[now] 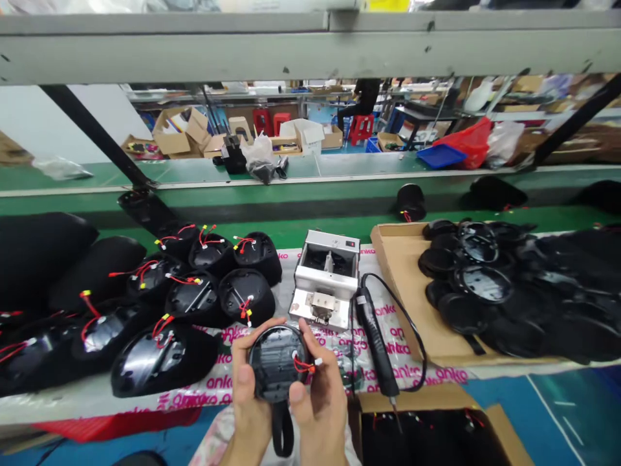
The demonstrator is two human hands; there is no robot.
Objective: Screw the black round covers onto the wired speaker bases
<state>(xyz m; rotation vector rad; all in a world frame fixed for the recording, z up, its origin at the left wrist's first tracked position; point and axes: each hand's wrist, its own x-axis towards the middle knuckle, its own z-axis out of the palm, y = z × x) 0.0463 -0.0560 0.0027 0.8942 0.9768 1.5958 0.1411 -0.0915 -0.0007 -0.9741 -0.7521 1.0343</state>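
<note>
The left hand [250, 388] and right hand [316, 401] together hold a round black plastic shell [276, 362] over the front of the bench, thumbs on its open face and fingers curled closed behind it. A short red wire [305, 366] sticks out beside the right thumb, and a black strap [283, 432] hangs below. Straight ahead stands a white metal machine [326, 278], with a black electric screwdriver [374, 336] lying to its right. To the left, larger black shells with red wires [194, 278] crowd a printed plastic sheet [218, 383]. To the right, a cardboard tray [395, 291] holds heaped round black covers [466, 285]. An open box [427, 421] sits just below the bench edge. (A grey metal beam [310, 48] cuts across the top of the view, hiding part of the room beyond.)
</note>
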